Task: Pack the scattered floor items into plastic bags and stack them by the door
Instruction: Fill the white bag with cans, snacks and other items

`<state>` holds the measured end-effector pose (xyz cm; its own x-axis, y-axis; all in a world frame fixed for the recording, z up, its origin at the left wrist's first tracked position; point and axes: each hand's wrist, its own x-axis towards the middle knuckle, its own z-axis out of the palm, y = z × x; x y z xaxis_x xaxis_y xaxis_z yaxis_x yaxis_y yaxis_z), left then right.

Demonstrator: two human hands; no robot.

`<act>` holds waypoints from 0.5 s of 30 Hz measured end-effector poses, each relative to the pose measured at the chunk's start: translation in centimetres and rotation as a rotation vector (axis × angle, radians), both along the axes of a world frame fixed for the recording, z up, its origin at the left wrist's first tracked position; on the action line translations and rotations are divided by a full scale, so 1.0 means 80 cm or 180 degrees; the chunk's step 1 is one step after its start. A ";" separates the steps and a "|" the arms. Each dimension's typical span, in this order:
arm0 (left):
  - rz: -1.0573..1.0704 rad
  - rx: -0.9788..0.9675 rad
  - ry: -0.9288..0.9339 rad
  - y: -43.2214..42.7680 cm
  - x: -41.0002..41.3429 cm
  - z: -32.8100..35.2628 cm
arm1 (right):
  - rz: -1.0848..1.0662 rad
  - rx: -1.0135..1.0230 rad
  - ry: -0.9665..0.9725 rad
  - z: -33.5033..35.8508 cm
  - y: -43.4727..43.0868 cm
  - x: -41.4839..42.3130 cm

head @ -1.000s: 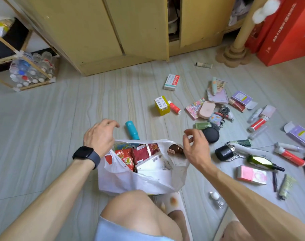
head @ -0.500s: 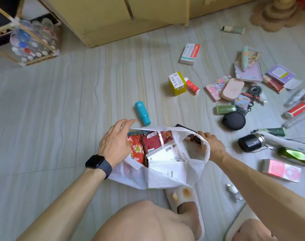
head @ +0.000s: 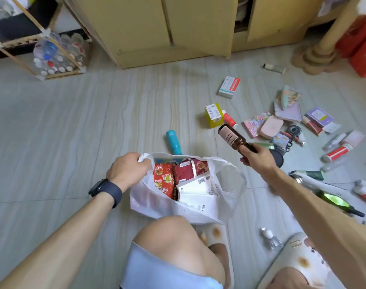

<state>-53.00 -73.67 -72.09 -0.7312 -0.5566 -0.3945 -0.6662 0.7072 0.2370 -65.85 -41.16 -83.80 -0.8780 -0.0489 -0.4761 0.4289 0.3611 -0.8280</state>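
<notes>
Left hand (head: 127, 170), with a dark watch (head: 105, 189) on the wrist, has its fingers curled round the left handle of the white plastic bag (head: 230, 197) and holds the mouth apart. The bag sits on the floor (head: 73, 132) just ahead of the person's knee. Inside are red snack packets (head: 163, 180) on edge, with a white carton (head: 198, 195) bearing barcode labels lying against them.

Right hand (head: 257, 159) is clamped round the neck of a brown glass bottle (head: 232, 137). It holds the bottle in the air beyond the bag's right side, base pointing away and to the left, apart from the bag.

A teal bottle (head: 173, 142) lies at the bag's far rim; whether they touch cannot be told. Past the brown bottle stands a yellow box (head: 213, 115) with a red-and-white tube (head: 229, 120) just beside it. A white-and-red carton (head: 229, 86) lies farther off.

To the right is a dense scatter of small items:
- a pink case (head: 271, 127);
- a black round item (head: 277, 159), partly hidden behind the right hand;
- a green bottle (head: 332, 200) at the edge of the right forearm.

A small clear bottle (head: 269, 238) lies beside a patterned slipper (head: 299, 253). A yellow cabinet (head: 178, 28) closes the far side, with a wooden rack of plastic bottles (head: 55, 55) at far left.
</notes>
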 end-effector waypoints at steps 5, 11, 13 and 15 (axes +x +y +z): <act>0.1098 0.1786 0.1314 0.013 0.012 0.035 | 0.0395 -0.0956 0.0271 0.106 -0.034 0.022; 0.1120 0.2588 0.1533 0.024 0.023 0.053 | 0.1933 0.0089 0.0442 0.130 -0.090 0.074; 0.1154 0.2800 0.1543 0.028 0.026 0.055 | 0.2356 0.0517 0.0606 0.115 -0.116 0.086; 0.1193 0.2917 0.1609 0.026 0.026 0.057 | 0.2711 0.0810 0.0756 0.103 -0.141 0.093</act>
<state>-50.92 -71.57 -67.55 -0.7705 -0.4266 -0.4736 -0.4801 -0.1004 0.8715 -58.38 -52.45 -75.60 -0.6695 -0.6424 -0.3729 -0.2368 0.6604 -0.7126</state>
